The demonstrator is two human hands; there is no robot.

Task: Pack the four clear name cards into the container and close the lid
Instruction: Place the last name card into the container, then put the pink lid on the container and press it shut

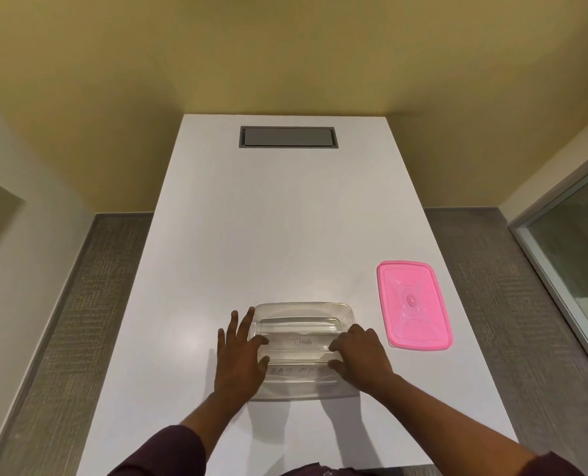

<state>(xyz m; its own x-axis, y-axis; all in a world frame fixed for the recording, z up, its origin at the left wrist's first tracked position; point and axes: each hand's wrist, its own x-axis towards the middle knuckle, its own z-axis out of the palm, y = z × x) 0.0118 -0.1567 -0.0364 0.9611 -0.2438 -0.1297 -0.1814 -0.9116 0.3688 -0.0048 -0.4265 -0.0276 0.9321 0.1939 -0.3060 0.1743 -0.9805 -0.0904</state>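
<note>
A clear rectangular container (302, 309) stands on the white table near its front edge. Inside it lie clear name cards; one reads "DOG" (302, 341) and a nearer one reads "BAT MA…" (294, 371), and at least one more lies behind them. My left hand (241, 355) rests at the container's left side, thumb and a fingertip on the left ends of the cards. My right hand (361, 355) holds the right ends of the same cards. The pink lid (414, 304) lies flat on the table, to the right of the container and apart from it.
The white table (268, 218) runs away from me to a yellow wall. A grey cable hatch (288, 137) is set in its far end. Grey carpet lies on both sides. A glass partition (574, 255) stands at the right.
</note>
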